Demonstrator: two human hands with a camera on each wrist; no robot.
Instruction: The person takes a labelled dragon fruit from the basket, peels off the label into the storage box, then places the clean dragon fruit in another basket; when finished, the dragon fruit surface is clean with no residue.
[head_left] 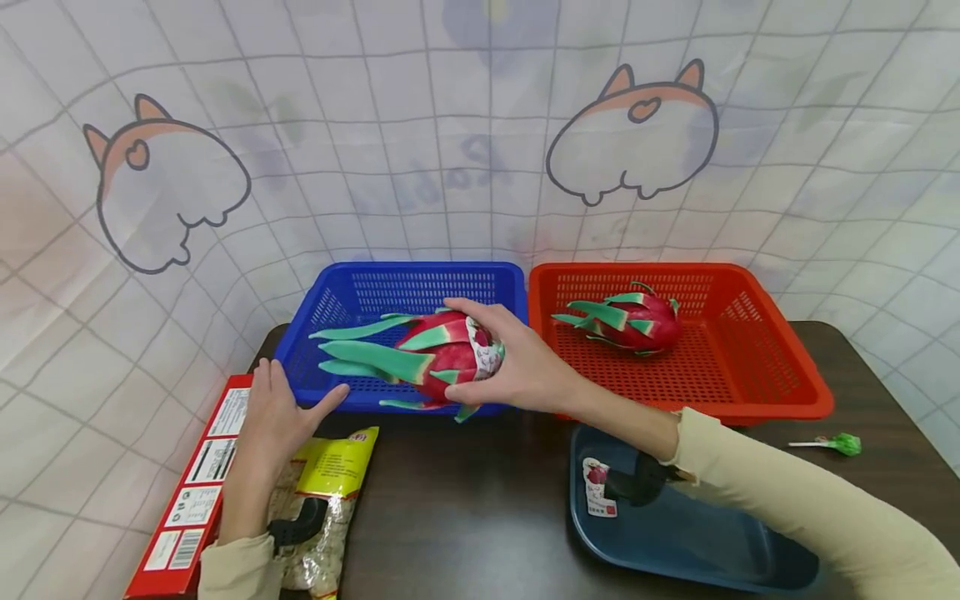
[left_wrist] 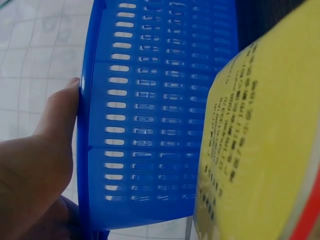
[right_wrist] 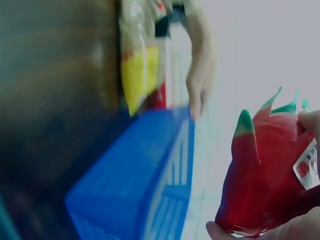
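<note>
A red dragon fruit with long green scales and a label hangs over the blue basket. My right hand grips its rounded end between thumb and fingers; in the right wrist view the fruit shows close up. At the basket's near left corner rests my left hand, thumb spread from the fingers. The left wrist view shows that hand against the basket's rim; some of its fingers are hidden there. Another dragon fruit lies in the red basket.
A yellow-topped clear bag and a red-and-white box lie under and beside the left forearm. Below the right forearm sits a dark blue tray with a label sticker. A green lollipop lies at right.
</note>
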